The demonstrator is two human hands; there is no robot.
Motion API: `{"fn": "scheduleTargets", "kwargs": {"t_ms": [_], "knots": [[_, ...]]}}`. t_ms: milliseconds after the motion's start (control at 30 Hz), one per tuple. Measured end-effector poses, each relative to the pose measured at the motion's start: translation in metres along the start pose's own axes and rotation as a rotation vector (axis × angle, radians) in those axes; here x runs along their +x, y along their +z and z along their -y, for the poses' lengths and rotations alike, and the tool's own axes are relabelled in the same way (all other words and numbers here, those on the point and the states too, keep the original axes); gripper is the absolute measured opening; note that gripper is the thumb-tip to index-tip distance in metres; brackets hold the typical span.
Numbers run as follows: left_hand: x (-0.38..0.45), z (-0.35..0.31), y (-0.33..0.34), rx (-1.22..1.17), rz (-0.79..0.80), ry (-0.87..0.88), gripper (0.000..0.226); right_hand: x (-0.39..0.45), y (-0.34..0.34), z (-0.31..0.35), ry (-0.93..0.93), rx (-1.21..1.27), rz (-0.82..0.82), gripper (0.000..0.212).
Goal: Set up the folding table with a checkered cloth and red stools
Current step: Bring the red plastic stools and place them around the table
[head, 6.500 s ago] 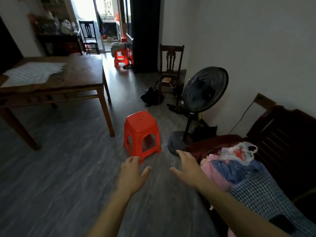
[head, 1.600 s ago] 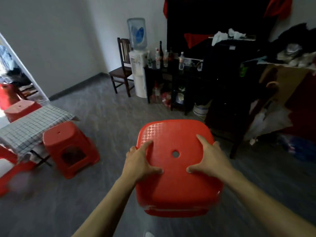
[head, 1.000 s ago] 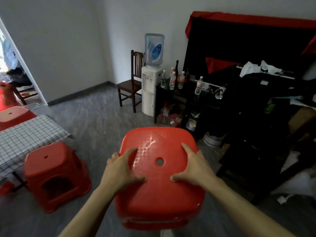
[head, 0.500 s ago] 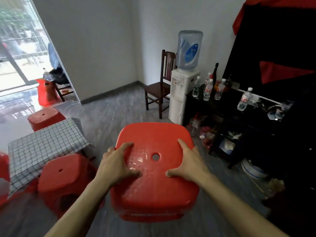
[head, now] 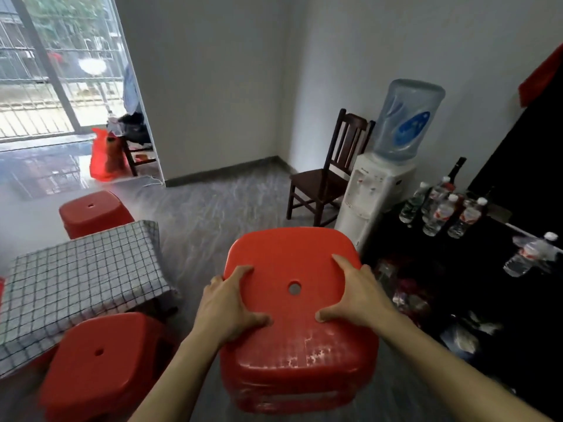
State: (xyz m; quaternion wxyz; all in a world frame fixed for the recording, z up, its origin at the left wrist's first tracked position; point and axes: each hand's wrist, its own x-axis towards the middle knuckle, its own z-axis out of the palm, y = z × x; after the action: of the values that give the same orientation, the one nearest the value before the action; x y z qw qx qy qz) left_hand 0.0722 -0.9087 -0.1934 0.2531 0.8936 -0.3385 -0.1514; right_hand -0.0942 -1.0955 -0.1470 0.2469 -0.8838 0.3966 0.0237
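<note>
I hold a red plastic stool [head: 292,318] in front of me, seat up, off the floor. My left hand [head: 227,306] grips its left edge and my right hand [head: 355,295] grips its right edge. To the left stands the low folding table under a black-and-white checkered cloth [head: 76,275]. A second red stool [head: 100,363] sits at the table's near side, and a third red stool [head: 91,211] at its far side. A sliver of red shows at the table's left edge.
A dark wooden chair [head: 329,178] and a white water dispenser [head: 374,196] stand by the far wall. A black cabinet with several water bottles [head: 441,211] fills the right. A red bag [head: 103,159] lies by the balcony doorway. Bare grey floor [head: 219,205] lies ahead.
I have picked up a stool from beside the fan and carried it across the room. In the last second my view swung left, bringing the table closer and the doorway into sight.
</note>
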Motion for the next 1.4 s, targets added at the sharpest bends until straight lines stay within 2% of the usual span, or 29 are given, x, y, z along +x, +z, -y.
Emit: {"fn": "scheduleTargets", "kwargs": {"t_ms": [300, 667, 900, 1067, 1400], "knots": [[0.15, 0.024, -0.03, 0.003, -0.041, -0.062, 0.112, 0.163, -0.007, 0.048, -0.059, 0.013, 0.016, 0.135], [0.345, 0.032, -0.04, 0.077, -0.053, -0.27, 0.109, 0.4, -0.004, 0.077, -0.186, 0.099, 0.134, 0.133], [0.431, 0.051, -0.06, 0.026, -0.137, -0.388, 0.108, 0.52, -0.007, 0.128, -0.303, 0.13, 0.195, 0.129], [0.487, 0.099, -0.063, -0.039, -0.196, -0.475, 0.11, 0.601, 0.019, 0.178, -0.36, 0.065, 0.239, 0.125], [0.581, 0.227, -0.049, -0.182, -0.19, -0.695, 0.108, 0.722, 0.117, 0.282, -0.395, -0.134, 0.324, 0.122]]}}
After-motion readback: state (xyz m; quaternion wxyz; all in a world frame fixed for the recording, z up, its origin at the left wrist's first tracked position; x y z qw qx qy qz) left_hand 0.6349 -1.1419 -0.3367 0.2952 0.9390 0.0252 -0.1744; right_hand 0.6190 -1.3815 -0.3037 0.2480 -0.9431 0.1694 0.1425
